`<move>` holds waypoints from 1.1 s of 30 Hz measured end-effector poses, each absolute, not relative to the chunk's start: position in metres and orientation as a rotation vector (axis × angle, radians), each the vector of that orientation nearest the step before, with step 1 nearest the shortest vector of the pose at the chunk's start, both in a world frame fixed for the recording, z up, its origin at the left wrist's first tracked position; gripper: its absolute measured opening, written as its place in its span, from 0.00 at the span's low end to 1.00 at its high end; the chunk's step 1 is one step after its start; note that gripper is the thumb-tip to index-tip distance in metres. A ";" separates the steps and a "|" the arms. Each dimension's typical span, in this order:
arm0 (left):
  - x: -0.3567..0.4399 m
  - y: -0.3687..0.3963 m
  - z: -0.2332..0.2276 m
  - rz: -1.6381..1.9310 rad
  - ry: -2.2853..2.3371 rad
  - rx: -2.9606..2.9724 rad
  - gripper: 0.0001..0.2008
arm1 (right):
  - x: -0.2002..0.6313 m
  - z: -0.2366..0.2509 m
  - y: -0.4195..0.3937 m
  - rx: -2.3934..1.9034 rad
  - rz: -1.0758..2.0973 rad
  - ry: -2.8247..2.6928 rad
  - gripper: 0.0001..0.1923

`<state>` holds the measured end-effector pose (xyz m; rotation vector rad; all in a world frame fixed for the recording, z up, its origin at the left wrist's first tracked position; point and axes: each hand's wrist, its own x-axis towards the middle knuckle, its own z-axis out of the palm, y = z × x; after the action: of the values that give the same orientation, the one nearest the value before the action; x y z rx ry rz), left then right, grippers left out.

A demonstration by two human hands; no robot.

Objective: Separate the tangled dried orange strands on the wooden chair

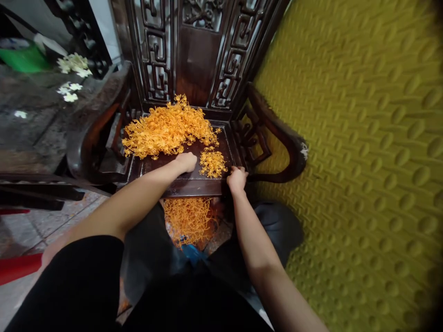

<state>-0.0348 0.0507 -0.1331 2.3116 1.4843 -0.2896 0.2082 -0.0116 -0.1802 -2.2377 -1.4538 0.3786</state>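
A large heap of orange, spidery flower-like pieces (169, 129) covers the back and left of the dark wooden chair seat (194, 188). In front of it, to the right, lies a smaller pile of the same pieces (212, 163). My left hand (187, 162) is closed in a fist low over the seat, between the two piles; its fingertips are turned from view. Right of the small pile, at the seat's front right edge, my right hand (237, 178) has its fingers curled together. Whatever either hand pinches is hidden or too small to make out.
Below the seat, between my legs, is a mass of thin orange strands (189, 220) with blue plastic (193, 253). Carved armrests (294, 154) flank the seat. Yellow textured padding (363, 161) rises at right. A dark table (31, 138) at left bears white flowers (70, 97) and green tape (26, 57).
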 end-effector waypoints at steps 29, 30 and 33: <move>-0.044 0.052 -0.121 -0.536 1.352 2.261 0.23 | 0.221 -0.169 0.152 -1.871 0.374 -2.014 0.20; -0.042 0.052 -0.121 -0.540 1.352 2.265 0.23 | 0.216 -0.166 0.153 -1.851 0.321 -2.001 0.20; -0.036 0.052 -0.120 -0.543 1.361 2.273 0.24 | 0.193 -0.163 0.157 -1.741 0.269 -2.151 0.17</move>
<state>-0.0364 0.0519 -0.1199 2.2729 1.3613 -0.5425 0.1933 0.1572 -0.1629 -1.7411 -2.1506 0.2691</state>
